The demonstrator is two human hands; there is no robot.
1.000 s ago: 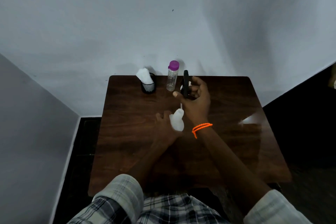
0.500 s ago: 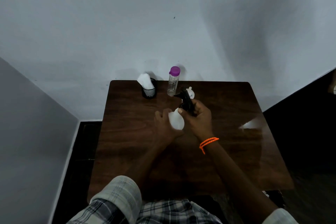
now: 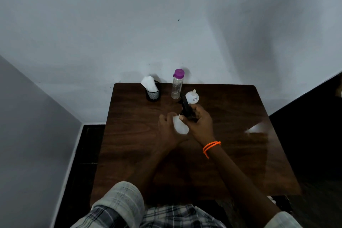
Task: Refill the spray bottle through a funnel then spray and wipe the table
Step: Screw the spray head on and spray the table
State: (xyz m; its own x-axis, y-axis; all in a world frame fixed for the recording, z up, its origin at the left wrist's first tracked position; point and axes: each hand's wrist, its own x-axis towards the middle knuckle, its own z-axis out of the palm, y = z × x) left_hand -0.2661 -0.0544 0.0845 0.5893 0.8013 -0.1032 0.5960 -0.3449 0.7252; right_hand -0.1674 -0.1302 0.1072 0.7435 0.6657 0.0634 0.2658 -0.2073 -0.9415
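Observation:
A white spray bottle (image 3: 180,126) stands at the middle of the dark wooden table (image 3: 133,135). My left hand (image 3: 166,128) grips its body from the left. My right hand (image 3: 199,122) holds the black spray head (image 3: 186,107) at the bottle's top, fingers curled round it. A white funnel (image 3: 192,96) lies on the table just behind the spray head. A clear water bottle with a purple cap (image 3: 177,84) stands upright at the back edge.
A black mesh cup holding white tissues (image 3: 152,89) stands at the back left of the table, next to the wall. The table's right half shows a bright glare patch (image 3: 256,127). Dark floor lies on both sides.
My right hand has brought the black spray head down from above onto the top of the white bottle. My left hand has kept its hold on the bottle.

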